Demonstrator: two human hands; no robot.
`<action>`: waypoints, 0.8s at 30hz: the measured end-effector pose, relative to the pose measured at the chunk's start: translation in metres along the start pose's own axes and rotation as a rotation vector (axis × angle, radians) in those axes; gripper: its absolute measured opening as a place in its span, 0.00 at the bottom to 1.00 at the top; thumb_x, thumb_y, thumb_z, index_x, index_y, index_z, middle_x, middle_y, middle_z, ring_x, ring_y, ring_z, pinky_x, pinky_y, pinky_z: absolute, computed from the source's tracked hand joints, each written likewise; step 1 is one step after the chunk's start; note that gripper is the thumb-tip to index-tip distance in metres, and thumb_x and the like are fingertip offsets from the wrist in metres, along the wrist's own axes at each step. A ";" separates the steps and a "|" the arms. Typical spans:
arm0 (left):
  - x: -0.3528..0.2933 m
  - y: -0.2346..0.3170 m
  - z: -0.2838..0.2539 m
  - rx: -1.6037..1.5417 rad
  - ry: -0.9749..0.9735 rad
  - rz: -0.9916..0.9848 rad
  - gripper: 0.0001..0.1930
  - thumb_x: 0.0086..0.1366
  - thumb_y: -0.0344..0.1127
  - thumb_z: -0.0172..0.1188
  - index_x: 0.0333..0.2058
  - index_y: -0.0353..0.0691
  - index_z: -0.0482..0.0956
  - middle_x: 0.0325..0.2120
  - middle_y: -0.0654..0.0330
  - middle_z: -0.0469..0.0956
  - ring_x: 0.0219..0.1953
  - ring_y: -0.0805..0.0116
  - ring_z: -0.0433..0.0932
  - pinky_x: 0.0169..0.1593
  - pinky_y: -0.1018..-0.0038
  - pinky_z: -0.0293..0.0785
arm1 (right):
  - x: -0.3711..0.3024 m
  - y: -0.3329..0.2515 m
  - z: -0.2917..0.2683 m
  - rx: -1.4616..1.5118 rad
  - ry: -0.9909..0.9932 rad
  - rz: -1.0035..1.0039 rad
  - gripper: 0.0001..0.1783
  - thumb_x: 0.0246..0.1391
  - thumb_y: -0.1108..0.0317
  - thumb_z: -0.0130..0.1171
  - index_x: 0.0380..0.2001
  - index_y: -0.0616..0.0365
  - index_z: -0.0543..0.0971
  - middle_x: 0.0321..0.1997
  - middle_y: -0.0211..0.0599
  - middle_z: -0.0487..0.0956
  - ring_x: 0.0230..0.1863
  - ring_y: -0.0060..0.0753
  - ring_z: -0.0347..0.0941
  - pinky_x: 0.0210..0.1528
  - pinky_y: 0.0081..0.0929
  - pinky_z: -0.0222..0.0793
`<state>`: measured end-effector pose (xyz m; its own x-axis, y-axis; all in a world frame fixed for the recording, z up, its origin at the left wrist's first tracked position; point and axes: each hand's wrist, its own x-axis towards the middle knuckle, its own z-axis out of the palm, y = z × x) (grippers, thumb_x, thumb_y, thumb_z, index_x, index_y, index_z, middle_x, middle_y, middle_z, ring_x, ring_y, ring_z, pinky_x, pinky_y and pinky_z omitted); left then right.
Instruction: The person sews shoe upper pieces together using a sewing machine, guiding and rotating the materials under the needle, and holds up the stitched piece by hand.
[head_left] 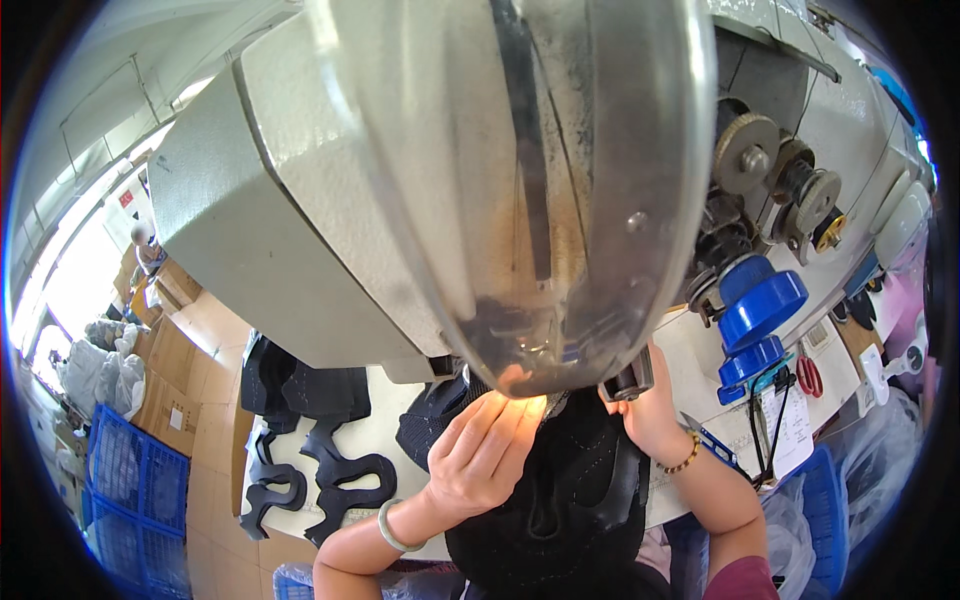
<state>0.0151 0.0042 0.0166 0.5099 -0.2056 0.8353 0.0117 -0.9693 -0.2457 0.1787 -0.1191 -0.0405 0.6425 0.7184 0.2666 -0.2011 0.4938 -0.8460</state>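
Note:
A black stitched fabric piece [545,505] with light seam lines lies under the head of a sewing machine [300,200]. My left hand [480,455], a pale bangle on its wrist, has its fingers pressed together on the fabric close to the lit needle area. Its fingertips are partly hidden by the clear guard [520,330]. My right hand [652,412], with a beaded bracelet, is at the fabric's right side. Most of its fingers are behind a metal part of the machine, so their grip does not show. The needle itself cannot be made out.
Cut black pieces [345,475] lie on the white table at left, with more black pieces [305,385] behind. Red-handled scissors [808,376] and papers [787,425] are at right. Blue crates [135,490] stand on the floor at left; another person [148,250] is far off.

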 end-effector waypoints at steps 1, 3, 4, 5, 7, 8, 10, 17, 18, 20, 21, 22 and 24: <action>-0.001 0.000 0.001 0.004 0.004 0.001 0.10 0.46 0.26 0.60 0.31 0.34 0.80 0.29 0.60 0.77 0.35 0.66 0.77 0.41 0.75 0.76 | 0.006 0.005 -0.002 0.004 -0.001 -0.002 0.13 0.61 0.63 0.42 0.38 0.60 0.72 0.28 0.37 0.77 0.19 0.23 0.72 0.18 0.16 0.67; -0.001 -0.002 0.003 0.004 0.004 0.004 0.10 0.45 0.26 0.60 0.31 0.35 0.81 0.28 0.60 0.77 0.34 0.67 0.77 0.41 0.75 0.75 | 0.017 0.012 -0.003 0.317 0.052 0.096 0.13 0.61 0.62 0.43 0.43 0.59 0.71 0.39 0.35 0.76 0.37 0.26 0.75 0.38 0.23 0.73; -0.001 -0.002 0.003 0.006 0.005 0.005 0.10 0.45 0.26 0.61 0.31 0.35 0.81 0.28 0.61 0.77 0.34 0.67 0.77 0.41 0.76 0.75 | 0.026 0.015 -0.015 0.459 -0.294 0.085 0.13 0.61 0.64 0.45 0.45 0.57 0.70 0.46 0.33 0.73 0.49 0.28 0.71 0.53 0.28 0.67; -0.002 -0.002 0.003 0.006 0.007 0.007 0.10 0.45 0.26 0.61 0.30 0.36 0.81 0.28 0.61 0.77 0.33 0.68 0.77 0.40 0.77 0.74 | 0.027 0.018 -0.018 0.461 -0.289 0.084 0.13 0.61 0.64 0.45 0.45 0.57 0.70 0.46 0.33 0.73 0.49 0.28 0.71 0.53 0.28 0.67; -0.002 -0.004 0.003 0.020 0.007 0.011 0.10 0.46 0.26 0.60 0.30 0.35 0.81 0.28 0.61 0.77 0.33 0.68 0.77 0.40 0.77 0.74 | 0.028 0.012 -0.009 0.497 -0.314 0.092 0.13 0.60 0.64 0.46 0.45 0.56 0.70 0.46 0.35 0.74 0.47 0.28 0.72 0.51 0.27 0.69; -0.002 -0.006 0.003 0.031 0.011 0.018 0.10 0.46 0.26 0.60 0.30 0.35 0.80 0.28 0.62 0.77 0.34 0.68 0.77 0.41 0.77 0.74 | 0.028 0.012 -0.006 0.500 -0.315 0.097 0.13 0.60 0.64 0.46 0.45 0.56 0.70 0.46 0.35 0.74 0.47 0.28 0.72 0.51 0.27 0.69; -0.002 -0.008 0.004 0.030 0.020 0.029 0.09 0.46 0.26 0.60 0.30 0.35 0.80 0.28 0.61 0.77 0.34 0.68 0.77 0.40 0.77 0.74 | 0.027 0.008 -0.003 0.613 -0.220 0.134 0.12 0.60 0.64 0.48 0.45 0.56 0.70 0.44 0.35 0.75 0.47 0.29 0.72 0.51 0.28 0.69; 0.010 -0.010 0.004 -0.050 0.012 0.028 0.09 0.44 0.24 0.61 0.29 0.34 0.79 0.28 0.61 0.77 0.34 0.66 0.77 0.39 0.76 0.75 | 0.028 0.009 -0.009 0.554 -0.177 0.139 0.13 0.59 0.61 0.49 0.44 0.54 0.71 0.42 0.33 0.76 0.42 0.31 0.74 0.42 0.30 0.73; 0.009 -0.014 0.004 -0.054 0.010 0.023 0.09 0.44 0.24 0.61 0.29 0.34 0.79 0.28 0.61 0.77 0.34 0.66 0.77 0.39 0.76 0.75 | 0.028 0.006 -0.002 0.521 -0.099 0.177 0.12 0.59 0.60 0.49 0.43 0.54 0.71 0.40 0.32 0.76 0.40 0.30 0.75 0.39 0.30 0.73; 0.006 -0.021 0.004 -0.101 0.001 -0.002 0.11 0.43 0.24 0.63 0.29 0.35 0.79 0.28 0.62 0.75 0.34 0.66 0.77 0.38 0.74 0.74 | 0.029 0.006 0.006 0.484 -0.014 0.218 0.12 0.59 0.60 0.49 0.42 0.53 0.71 0.39 0.32 0.76 0.39 0.30 0.75 0.36 0.29 0.73; 0.005 -0.022 0.006 -0.100 0.001 -0.001 0.11 0.43 0.24 0.63 0.29 0.35 0.79 0.28 0.62 0.75 0.34 0.66 0.77 0.38 0.74 0.74 | 0.030 0.006 0.006 0.440 0.023 0.191 0.12 0.59 0.60 0.48 0.41 0.54 0.72 0.38 0.33 0.76 0.35 0.30 0.75 0.34 0.28 0.73; 0.003 -0.025 0.008 -0.154 0.007 -0.013 0.12 0.41 0.24 0.65 0.29 0.35 0.78 0.30 0.61 0.75 0.35 0.64 0.76 0.37 0.70 0.73 | 0.029 0.006 0.006 0.395 0.061 0.164 0.11 0.60 0.61 0.47 0.40 0.55 0.72 0.37 0.35 0.76 0.32 0.31 0.75 0.31 0.27 0.72; 0.001 -0.025 0.011 -0.230 0.021 -0.050 0.13 0.40 0.25 0.67 0.28 0.36 0.77 0.31 0.60 0.74 0.35 0.61 0.74 0.38 0.66 0.70 | 0.024 0.002 0.002 0.284 -0.024 0.089 0.11 0.60 0.62 0.46 0.39 0.57 0.72 0.34 0.36 0.76 0.29 0.31 0.75 0.30 0.26 0.72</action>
<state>0.0248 0.0298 0.0186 0.4952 -0.1574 0.8544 -0.1615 -0.9830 -0.0875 0.1920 -0.0992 -0.0349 0.5961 0.7747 0.2107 -0.4571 0.5432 -0.7042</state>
